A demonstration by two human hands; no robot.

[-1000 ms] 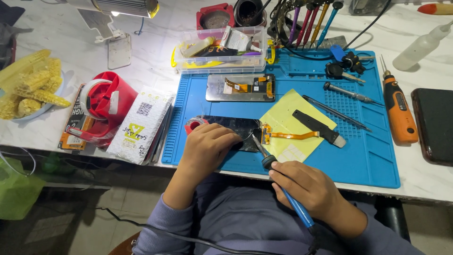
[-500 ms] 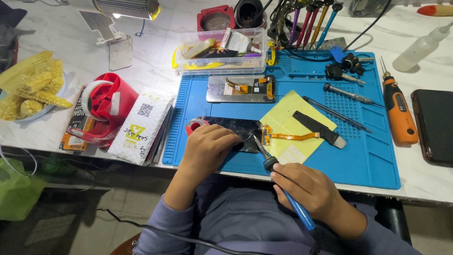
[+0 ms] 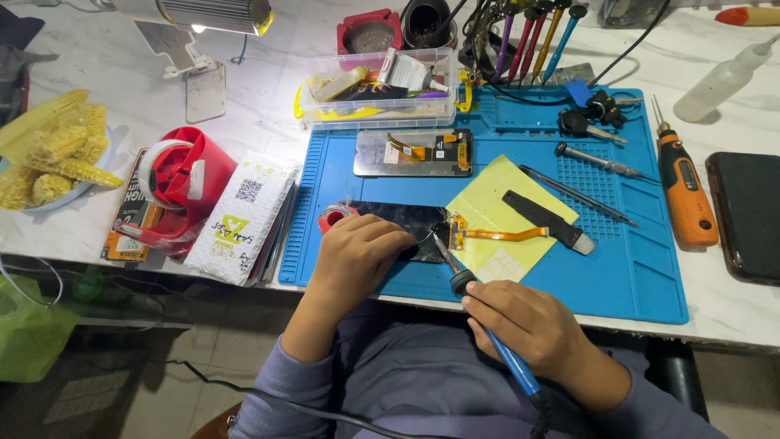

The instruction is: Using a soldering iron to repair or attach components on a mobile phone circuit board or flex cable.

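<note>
Soldering iron at the dark phone screen

Soldering iron [image 3: 487, 325], blue-handled, lies slantwise in the right hand [image 3: 532, 329], whose fingers [image 3: 496, 302] are closed around its grip; its tip touches the right end of the dark phone screen [image 3: 406, 221], where an orange flex cable [image 3: 496, 235] begins; compared with half a second ago, both hands and the iron sit in nearly the same place, with no shift I can make out; the left hand [image 3: 357, 256] presses curled fingers down on the screen, just left of the iron's tip, on the blue mat [image 3: 642, 268] that covers the desk [image 3: 106, 73].

Counted: two phone screens, the dark one under the fingers and a second screen [image 3: 413, 153] lying beyond them; one yellow sheet [image 3: 508, 199] under the flex cable; one black pry tool [image 3: 540, 218] right of the tip; one orange electric screwdriver [image 3: 684, 191] far right.

Packages: a white pouch [image 3: 242, 218] with a square black code and a yellow mark lies left of the left hand; a red tape dispenser [image 3: 183, 179] stands beside it; a clear plastic box [image 3: 378, 85] of small parts sits beyond the second screen.
</note>
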